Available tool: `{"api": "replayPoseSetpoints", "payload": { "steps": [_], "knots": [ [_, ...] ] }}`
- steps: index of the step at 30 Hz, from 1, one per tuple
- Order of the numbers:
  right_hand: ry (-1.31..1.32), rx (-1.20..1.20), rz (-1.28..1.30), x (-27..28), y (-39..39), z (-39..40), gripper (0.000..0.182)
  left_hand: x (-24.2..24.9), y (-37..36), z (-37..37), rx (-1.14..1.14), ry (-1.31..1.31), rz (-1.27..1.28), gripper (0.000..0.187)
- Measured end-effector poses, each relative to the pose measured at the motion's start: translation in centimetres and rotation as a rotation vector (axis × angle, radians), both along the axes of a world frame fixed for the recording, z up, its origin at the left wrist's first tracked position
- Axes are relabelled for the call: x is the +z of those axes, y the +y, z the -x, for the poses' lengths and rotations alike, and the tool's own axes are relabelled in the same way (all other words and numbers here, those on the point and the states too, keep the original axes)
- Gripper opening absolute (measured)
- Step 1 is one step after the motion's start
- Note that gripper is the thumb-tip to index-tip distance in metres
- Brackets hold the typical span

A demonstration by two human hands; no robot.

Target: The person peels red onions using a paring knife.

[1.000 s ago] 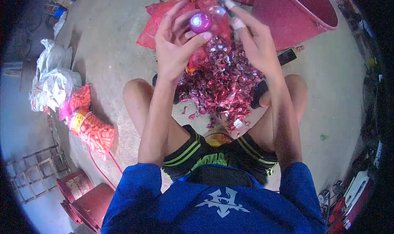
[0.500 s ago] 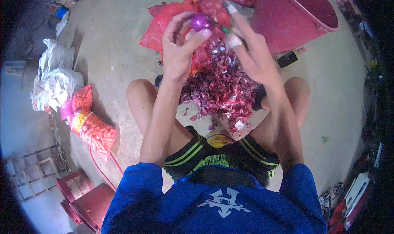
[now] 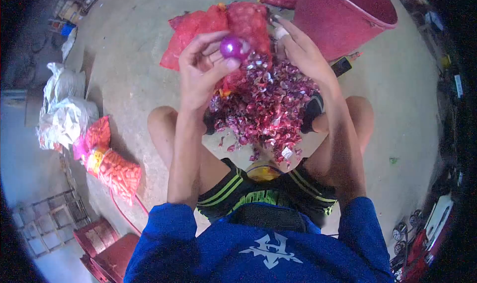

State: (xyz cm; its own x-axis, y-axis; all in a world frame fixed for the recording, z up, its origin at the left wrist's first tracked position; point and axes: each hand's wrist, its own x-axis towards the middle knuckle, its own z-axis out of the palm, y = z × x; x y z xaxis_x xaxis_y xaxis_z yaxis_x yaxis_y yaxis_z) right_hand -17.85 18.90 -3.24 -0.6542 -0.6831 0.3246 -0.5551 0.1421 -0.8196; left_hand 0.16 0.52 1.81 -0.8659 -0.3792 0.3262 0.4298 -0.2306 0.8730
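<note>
My left hand (image 3: 201, 69) holds a shiny purple onion (image 3: 231, 48) between thumb and fingers, raised above the floor. To its right is my right hand (image 3: 305, 54), apart from the onion, with white wrapping on its fingers. The right fingers are bent together, and whatever they hold is hidden. Below both hands lies a heap of red onion skins (image 3: 268, 109) between my legs. Just beyond the hands sit red mesh sacks (image 3: 246, 22), the farther one full of onions.
A large dark red tub (image 3: 343, 19) stands at the upper right, with a phone (image 3: 341, 66) on the floor beside it. White sacks (image 3: 69, 104) and a mesh bag of orange items (image 3: 117, 171) are at the left. Red stools (image 3: 112, 250) stand at the lower left.
My left hand has moved left and down with the onion. The right hand has drawn away from it, and the green item seen at its fingers no longer shows. The view has shifted slightly.
</note>
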Motion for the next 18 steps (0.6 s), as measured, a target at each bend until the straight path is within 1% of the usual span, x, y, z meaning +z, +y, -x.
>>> {"api": "replayPoseSetpoints", "payload": {
  "steps": [1, 2, 3, 4, 5, 6, 7, 9, 10, 11, 13, 15, 16, 17, 18],
  "knots": [
    [-0.255, 0.058, -0.088, 1.4, 0.9, 0.1, 0.056, 0.2, -0.5, -0.3, -0.015, 0.017, 0.001, 0.059],
    [-0.052, 0.093, -0.122, 0.1, 1.5, 0.9, 0.051, 0.7, -1.0, -0.3, -0.141, -0.037, 0.118, 0.061],
    [-0.034, 0.063, -0.352, 2.2, 2.5, -0.3, 0.051, 1.1, -1.2, 0.2, -0.271, -0.089, 0.236, 0.063],
    [-0.016, 0.046, -0.398, 2.3, 3.3, -0.9, 0.053, 1.9, -0.8, 1.1, -0.372, -0.153, 0.276, 0.058],
    [0.034, 0.074, -0.634, 3.0, 4.6, -1.6, 0.056, 3.2, 0.2, 3.2, -0.394, -0.127, 0.273, 0.058],
    [-0.095, 0.124, -0.632, 2.7, 5.1, -1.7, 0.062, 4.5, 1.1, 5.9, -0.496, -0.042, 0.518, 0.061],
    [0.135, 0.182, -0.401, -1.3, 6.0, -1.4, 0.054, 6.2, 2.0, 8.2, -0.576, 0.044, 0.767, 0.065],
    [0.047, 0.146, -0.615, 1.7, 6.0, -2.9, 0.055, 8.6, 5.4, 15.3, -0.271, 0.281, 0.823, 0.058],
    [0.053, 0.187, -0.613, 1.6, 6.1, -3.1, 0.055, 8.5, 7.4, 19.7, -0.183, 0.280, 0.551, 0.054],
    [0.085, 0.145, -0.636, 1.1, 6.9, -2.8, 0.055, 9.0, 8.9, 22.2, 0.001, 0.225, 0.542, 0.051],
    [0.117, 0.080, -0.637, 0.0, 8.4, -2.0, 0.054, 7.1, 10.1, 25.8, 0.287, 0.363, 0.442, 0.049],
    [0.133, 0.042, -0.620, -0.7, 10.8, -0.5, 0.054, 3.2, 9.9, 24.9, 0.306, 0.198, 0.329, 0.048],
    [0.143, 0.032, -0.617, -0.9, 11.8, -0.3, 0.054, 1.0, 9.2, 22.8, 0.383, 0.201, 0.314, 0.045],
    [0.067, -0.004, -0.678, 1.2, 12.6, -1.3, 0.058, -2.0, 7.2, 20.5, 0.668, 0.145, 0.577, 0.042],
    [-0.013, -0.041, -0.739, 4.0, 13.1, -2.1, 0.063, -5.7, 5.3, 18.4, 0.878, 0.035, 0.541, 0.036]
  ]
}}
